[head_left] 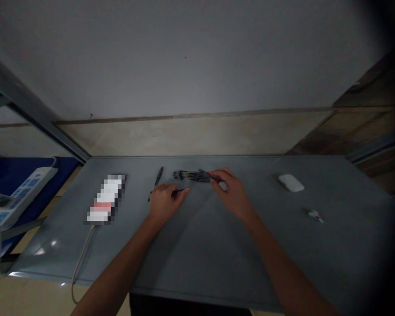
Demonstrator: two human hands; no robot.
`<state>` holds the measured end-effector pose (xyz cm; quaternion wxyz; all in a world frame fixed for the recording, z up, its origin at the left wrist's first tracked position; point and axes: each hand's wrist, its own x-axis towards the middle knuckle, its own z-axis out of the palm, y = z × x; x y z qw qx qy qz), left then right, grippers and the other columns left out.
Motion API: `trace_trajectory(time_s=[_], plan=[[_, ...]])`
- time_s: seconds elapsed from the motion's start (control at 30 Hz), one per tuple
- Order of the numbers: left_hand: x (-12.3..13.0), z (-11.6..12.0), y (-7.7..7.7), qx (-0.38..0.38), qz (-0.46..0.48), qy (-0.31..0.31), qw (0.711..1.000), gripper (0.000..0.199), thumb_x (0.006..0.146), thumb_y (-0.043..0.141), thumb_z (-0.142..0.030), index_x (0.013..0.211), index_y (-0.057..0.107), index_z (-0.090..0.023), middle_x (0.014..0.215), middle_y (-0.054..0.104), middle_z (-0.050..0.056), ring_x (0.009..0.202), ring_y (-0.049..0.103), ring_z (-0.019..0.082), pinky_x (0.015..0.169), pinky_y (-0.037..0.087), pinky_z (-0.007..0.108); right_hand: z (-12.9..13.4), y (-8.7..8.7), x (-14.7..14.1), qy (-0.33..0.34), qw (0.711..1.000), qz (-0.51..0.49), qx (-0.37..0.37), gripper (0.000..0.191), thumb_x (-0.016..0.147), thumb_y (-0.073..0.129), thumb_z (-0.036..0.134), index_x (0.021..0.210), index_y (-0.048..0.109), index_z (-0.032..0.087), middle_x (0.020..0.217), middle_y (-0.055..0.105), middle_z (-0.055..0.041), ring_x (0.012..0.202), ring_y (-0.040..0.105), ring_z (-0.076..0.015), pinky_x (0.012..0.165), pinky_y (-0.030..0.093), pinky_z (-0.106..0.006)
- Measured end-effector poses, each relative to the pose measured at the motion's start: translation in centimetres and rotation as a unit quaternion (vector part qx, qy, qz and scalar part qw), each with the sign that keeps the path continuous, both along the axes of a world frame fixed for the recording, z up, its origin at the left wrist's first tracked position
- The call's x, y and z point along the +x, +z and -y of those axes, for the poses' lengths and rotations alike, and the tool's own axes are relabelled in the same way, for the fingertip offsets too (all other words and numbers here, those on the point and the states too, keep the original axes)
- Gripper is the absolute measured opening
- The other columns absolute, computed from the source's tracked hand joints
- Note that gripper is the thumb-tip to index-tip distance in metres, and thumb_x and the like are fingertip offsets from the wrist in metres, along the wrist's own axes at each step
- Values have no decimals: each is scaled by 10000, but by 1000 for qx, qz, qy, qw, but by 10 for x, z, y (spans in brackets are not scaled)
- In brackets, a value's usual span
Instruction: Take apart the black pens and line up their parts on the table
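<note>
A bundle of dark pens (189, 176) lies near the back of the grey table, several side by side. My right hand (232, 191) is at the bundle's right end, thumb and fingers pinched on a dark pen (206, 174) that lies over the others. My left hand (164, 201) is closed, palm down, just left of and nearer than the bundle. A thin dark pen (178, 191) shows between its thumb and fingers, the rest mostly covered by the hand. Behind that hand, one loose black pen (159, 175) rests slanted on the table.
On the left lies a phone (105, 199) with a blurred screen, its white cable (82, 259) running over the front edge. A white rounded case (291, 182) and a small whitish object (314, 215) are at right. Beyond the table's left side is a power strip (23, 197). A wall stands behind.
</note>
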<state>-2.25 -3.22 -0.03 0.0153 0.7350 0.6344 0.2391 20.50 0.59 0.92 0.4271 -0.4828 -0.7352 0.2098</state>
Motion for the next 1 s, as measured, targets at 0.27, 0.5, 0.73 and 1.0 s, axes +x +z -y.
trace_trajectory(time_s=[0.27,0.5,0.73,1.0], plan=[[-1,0,3,-4,9,15,1000,504,934,517,-593,645,636,-198,624,634,36,639,596,177,620,386,282,6,1,-5,74,992,-3,-99,223,919,544,210,1093,683,216,1011,734,-66,867,686,-203,740,530,-311],[-3,-2,0,13,1,9,1000,503,941,512,-585,632,619,-203,617,626,28,622,591,173,600,381,283,9,8,-6,92,994,9,-58,231,922,520,176,1077,690,208,977,709,-63,840,664,-182,680,506,-270],[-2,-2,0,11,-4,-4,1000,506,940,504,-598,654,642,-205,633,638,33,641,602,176,631,416,293,11,6,-6,115,992,13,-52,245,931,505,166,1090,684,219,1009,699,-60,868,653,-181,737,510,-282],[1,0,3,-16,-24,-72,997,442,960,493,-557,806,682,-188,744,684,59,769,637,217,752,455,337,14,7,-12,134,989,31,-62,260,940,497,176,1101,695,228,1039,709,-71,918,664,-197,783,526,-309]])
